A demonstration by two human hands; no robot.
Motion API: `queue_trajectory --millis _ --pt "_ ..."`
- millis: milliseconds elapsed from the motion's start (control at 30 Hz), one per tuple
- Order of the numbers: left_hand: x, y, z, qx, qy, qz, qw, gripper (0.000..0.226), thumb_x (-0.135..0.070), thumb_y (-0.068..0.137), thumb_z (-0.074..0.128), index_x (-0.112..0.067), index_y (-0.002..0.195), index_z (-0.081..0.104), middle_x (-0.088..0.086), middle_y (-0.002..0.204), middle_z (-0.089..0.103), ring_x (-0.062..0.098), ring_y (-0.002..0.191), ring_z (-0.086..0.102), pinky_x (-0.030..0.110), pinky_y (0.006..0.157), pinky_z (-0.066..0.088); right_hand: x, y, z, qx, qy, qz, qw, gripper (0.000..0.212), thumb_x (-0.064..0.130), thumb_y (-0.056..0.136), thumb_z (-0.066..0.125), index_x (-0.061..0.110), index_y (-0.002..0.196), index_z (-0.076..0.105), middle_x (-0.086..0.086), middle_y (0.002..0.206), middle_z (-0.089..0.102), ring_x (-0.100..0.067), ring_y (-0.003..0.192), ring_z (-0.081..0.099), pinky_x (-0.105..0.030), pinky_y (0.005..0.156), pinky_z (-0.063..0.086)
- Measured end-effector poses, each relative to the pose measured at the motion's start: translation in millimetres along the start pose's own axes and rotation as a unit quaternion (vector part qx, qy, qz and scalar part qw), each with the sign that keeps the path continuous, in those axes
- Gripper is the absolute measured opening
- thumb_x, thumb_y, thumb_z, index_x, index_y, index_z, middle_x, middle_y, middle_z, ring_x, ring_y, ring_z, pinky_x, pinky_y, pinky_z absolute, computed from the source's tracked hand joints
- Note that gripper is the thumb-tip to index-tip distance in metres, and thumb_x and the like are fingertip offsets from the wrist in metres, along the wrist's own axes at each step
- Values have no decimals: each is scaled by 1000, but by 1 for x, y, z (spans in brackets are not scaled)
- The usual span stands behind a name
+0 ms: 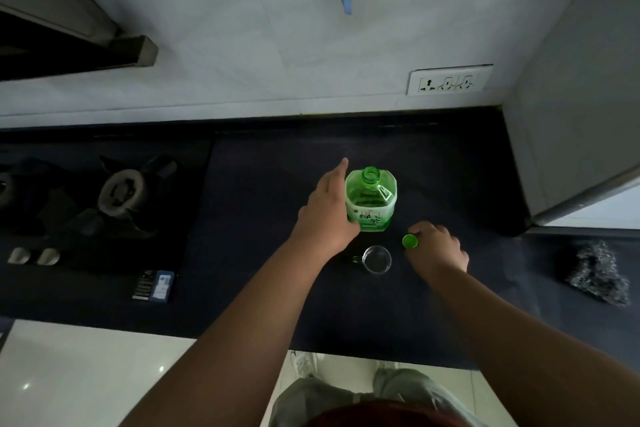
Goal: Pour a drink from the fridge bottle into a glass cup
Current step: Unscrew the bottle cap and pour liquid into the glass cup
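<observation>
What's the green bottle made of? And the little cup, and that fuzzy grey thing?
The green bottle looks like shiny plastic: its tinted walls are see-through. The little cup looks like clear glass: the dark counter shows through it and its rim glints. The fuzzy grey thing seems a tangle of metal wire, maybe a scrubber; too dim to be sure.
</observation>
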State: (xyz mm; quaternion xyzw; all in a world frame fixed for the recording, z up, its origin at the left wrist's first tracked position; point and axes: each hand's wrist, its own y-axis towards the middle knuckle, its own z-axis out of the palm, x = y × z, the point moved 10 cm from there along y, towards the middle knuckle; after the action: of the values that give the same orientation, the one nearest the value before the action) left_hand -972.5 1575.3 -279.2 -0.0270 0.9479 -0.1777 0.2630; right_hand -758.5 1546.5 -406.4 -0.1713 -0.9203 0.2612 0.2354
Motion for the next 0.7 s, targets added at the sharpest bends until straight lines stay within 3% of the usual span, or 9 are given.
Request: queue_trajectory --millis 167,233,333,433,500,567,700 --pt "10 -16 -8 -19 -12 18 1000 103 -19 88 73 -36 159 1 -3 165 13 20 148 29 51 115 38 0 -8 -1 -21 57 -11 998 43 26 88 57 36 130 57 -2 134 53 -31 122 47 -45 96 42" --pt "16 -24 -7 -23 -10 27 999 98 -19 88 72 -36 159 5 -5 164 15 19 148 29 50 115 37 9 -17 -2 -35 103 -63 992 44 25 88 59 32 131 59 -2 136 53 -29 121 49 -46 98 46" --pt "26 -36 -6 -32 -12 40 999 88 -22 89 71 -34 157 16 -8 162 20 16 145 32 47 113 38 27 -37 5 -24 86 -135 987 49 35 87 65 32 135 56 3 141 51 -22 126 47 -46 103 46" --pt "34 -48 0 -27 -15 65 997 72 -25 90 70 -33 150 31 -12 161 23 12 150 22 46 113 33 34 -47 23 26 43 -123 991 81 56 78 75 30 147 42 2 150 41 -25 138 37 -47 109 41" --pt "39 -57 6 -12 -24 79 997 62 -27 91 69 -33 145 38 -14 162 22 10 154 10 47 115 29 39 -50 36 56 21 -113 992 96 56 71 82 27 150 36 1 152 38 -29 141 34 -48 110 40" --pt "46 -64 11 0 -27 88 996 56 -28 92 67 -34 141 42 -15 161 26 9 154 9 46 116 27 43 -51 45 63 12 -106 992 94 46 71 86 25 149 37 -1 150 41 -30 137 37 -46 107 42" --pt "55 -73 17 22 -29 94 995 50 -30 93 65 -35 140 47 -17 152 39 9 145 26 43 115 35 47 -47 52 31 10 -94 995 64 30 81 78 24 136 46 -3 136 53 -30 124 48 -42 92 49"
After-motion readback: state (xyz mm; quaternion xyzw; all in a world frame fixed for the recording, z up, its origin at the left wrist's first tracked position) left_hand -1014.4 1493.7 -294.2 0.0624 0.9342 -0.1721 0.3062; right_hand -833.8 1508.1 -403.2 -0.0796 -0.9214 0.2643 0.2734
